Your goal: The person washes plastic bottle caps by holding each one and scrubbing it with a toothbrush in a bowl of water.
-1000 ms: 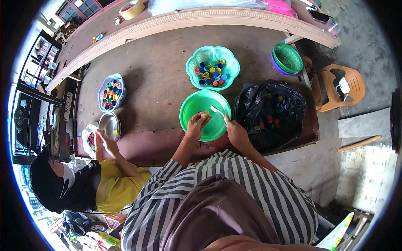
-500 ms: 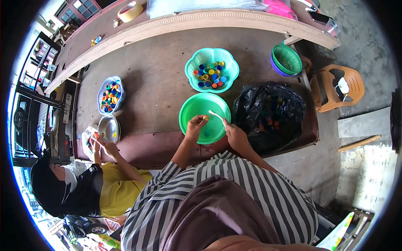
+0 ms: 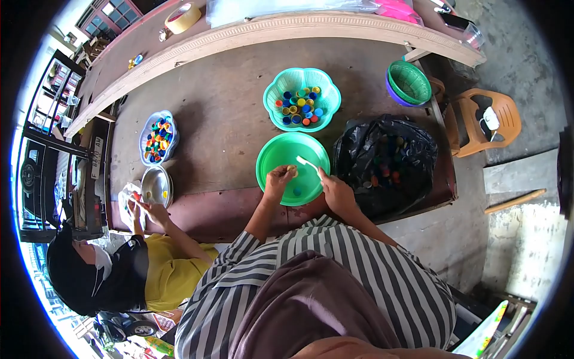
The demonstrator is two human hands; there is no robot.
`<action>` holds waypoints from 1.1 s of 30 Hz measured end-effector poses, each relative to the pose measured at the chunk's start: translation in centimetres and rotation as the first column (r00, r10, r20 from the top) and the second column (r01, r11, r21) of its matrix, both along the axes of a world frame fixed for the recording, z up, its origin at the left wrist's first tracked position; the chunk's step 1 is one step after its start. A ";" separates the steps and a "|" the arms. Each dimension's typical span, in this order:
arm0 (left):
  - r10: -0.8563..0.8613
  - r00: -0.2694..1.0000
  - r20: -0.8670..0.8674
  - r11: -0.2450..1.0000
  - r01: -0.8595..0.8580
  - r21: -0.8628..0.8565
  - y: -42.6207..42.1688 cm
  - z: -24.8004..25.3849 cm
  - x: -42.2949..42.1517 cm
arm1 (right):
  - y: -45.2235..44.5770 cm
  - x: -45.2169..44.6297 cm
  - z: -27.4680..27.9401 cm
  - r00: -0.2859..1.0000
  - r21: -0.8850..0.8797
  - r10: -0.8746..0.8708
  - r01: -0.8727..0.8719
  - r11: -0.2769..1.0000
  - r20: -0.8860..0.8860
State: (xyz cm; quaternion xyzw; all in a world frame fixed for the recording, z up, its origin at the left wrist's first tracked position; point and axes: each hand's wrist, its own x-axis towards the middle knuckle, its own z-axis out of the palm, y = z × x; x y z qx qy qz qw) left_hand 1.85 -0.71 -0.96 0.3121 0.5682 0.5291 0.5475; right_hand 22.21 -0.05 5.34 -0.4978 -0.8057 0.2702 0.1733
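Observation:
My left hand point(image 3: 277, 181) is closed, pinching a small yellowish bottle cap point(image 3: 292, 170) over the green basin point(image 3: 276, 152). Wrapped around the handle of a white toothbrush point(image 3: 308, 163) is my right hand point(image 3: 339, 195). The brush head points up and left, a short gap from the cap. Low in the basin lies a bluish-green cap point(image 3: 297, 191). Just behind the basin, a turquoise flower-shaped basket point(image 3: 272, 90) holds several colored caps. A black plastic bag point(image 3: 353, 143) with more caps sits beside my right hand.
At left, a co-worker point(image 3: 173, 251) handles a reddish item near a metal bowl point(image 3: 149, 177) and a white plastic bag point(image 3: 124, 209). A pale blue basket of caps point(image 3: 145, 136) stands behind. Stacked green and purple baskets point(image 3: 409, 84) sit right. A wooden rail point(image 3: 263, 31) crosses the table's far side.
The toothbrush head has shifted slightly up and left, while the cap in my left hand stays nearly in place. The co-worker's hands have moved slightly.

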 end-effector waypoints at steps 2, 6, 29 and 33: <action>-0.035 0.998 -0.055 0.999 0.034 -0.013 -0.1 0.2 -0.4 | -0.6 -0.3 0.2 0.996 0.023 0.007 -0.005 1.000 -0.089; 0.023 0.995 -0.092 0.997 -0.017 0.071 0.0 -0.4 0.0 | -0.5 0.0 -1.1 0.999 -0.033 0.030 -0.028 0.999 0.038; -0.054 0.995 -0.090 0.998 0.052 -0.022 -0.5 0.0 0.1 | -0.3 -0.3 -2.2 0.997 -0.017 0.059 -0.059 0.998 0.053; -0.102 0.960 -0.260 0.986 0.063 -0.154 -0.4 -1.5 -1.1 | -0.7 -0.5 -0.7 0.995 0.067 0.095 -0.093 0.993 -0.023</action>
